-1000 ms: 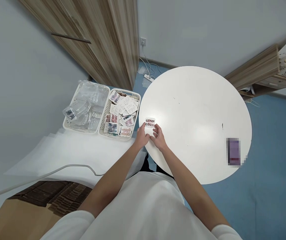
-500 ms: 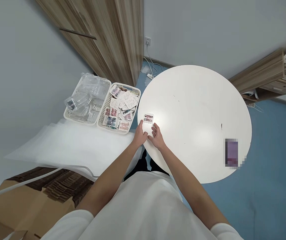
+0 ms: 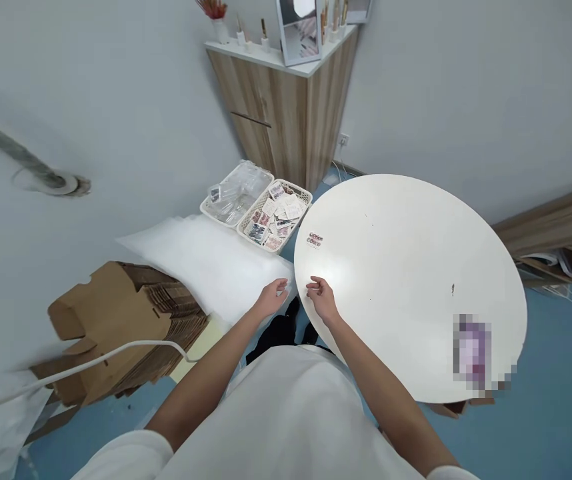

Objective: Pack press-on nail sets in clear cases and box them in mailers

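Observation:
A small card of press-on nails (image 3: 315, 241) lies flat near the left edge of the round white table (image 3: 406, 267). My right hand (image 3: 323, 300) is over the table edge, closer to me than the card and apart from it. Its fingers are loosely bent and spread, with nothing in them. To its left, my left hand (image 3: 272, 298) hovers by the edge of the white foam sheets (image 3: 216, 257), empty, fingers loosely bent and apart. Beyond them, a white basket (image 3: 243, 235) holds many similar nail cards.
A second basket (image 3: 203, 208) contains clear plastic boxes. Flattened cardboard boxes (image 3: 111, 310) are stacked at the left, with a pale cable (image 3: 131, 345) crossing in front. A blurred purple item (image 3: 472, 350) rests on the table's right side. A wooden cabinet (image 3: 286, 110) stands behind.
Both hands have let go of the nail card and drawn back towards me, moving apart. The card stays on the table. My view has shifted, showing more of the cabinet top and cardboard.

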### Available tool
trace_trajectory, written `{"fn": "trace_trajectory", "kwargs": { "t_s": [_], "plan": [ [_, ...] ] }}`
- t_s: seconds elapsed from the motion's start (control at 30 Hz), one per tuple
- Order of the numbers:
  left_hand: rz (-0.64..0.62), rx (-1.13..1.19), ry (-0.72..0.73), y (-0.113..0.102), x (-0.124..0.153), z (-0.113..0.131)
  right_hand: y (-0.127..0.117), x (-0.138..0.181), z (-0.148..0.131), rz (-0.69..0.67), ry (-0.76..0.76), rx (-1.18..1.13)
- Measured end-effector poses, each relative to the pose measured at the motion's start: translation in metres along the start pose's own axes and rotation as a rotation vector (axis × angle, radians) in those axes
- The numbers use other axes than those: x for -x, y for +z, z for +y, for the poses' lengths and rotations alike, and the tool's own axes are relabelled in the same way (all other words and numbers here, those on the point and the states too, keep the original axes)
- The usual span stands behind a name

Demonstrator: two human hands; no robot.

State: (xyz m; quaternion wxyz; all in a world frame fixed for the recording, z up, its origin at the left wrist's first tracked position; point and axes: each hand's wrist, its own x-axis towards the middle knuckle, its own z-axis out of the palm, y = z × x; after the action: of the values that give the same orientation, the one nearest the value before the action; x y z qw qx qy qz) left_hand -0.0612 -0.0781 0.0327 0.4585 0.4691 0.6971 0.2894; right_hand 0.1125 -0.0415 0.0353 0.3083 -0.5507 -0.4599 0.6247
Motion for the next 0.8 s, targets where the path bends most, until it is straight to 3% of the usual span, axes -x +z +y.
{"fn": "trace_trajectory", "kwargs": {
  "t_s": [0.2,0.4,0.63,0.8],
  "plan": [
    [0.12,0.015,-0.016,-0.04,0.007,-0.004,0.021,-0.014,-0.032,-0.178,-0.045,0.008],
    [0.311,-0.03,-0.048,-0.097,-0.016,-0.014,0.06,-0.055,-0.063,-0.271,-0.095,0.065],
    [0.501,-0.135,-0.087,-0.179,-0.072,-0.021,0.141,-0.119,-0.081,-0.315,-0.144,0.303],
    [0.573,-0.291,-0.022,-0.231,-0.126,-0.036,0.207,-0.161,-0.094,-0.337,-0.315,0.586]
  ]
}}
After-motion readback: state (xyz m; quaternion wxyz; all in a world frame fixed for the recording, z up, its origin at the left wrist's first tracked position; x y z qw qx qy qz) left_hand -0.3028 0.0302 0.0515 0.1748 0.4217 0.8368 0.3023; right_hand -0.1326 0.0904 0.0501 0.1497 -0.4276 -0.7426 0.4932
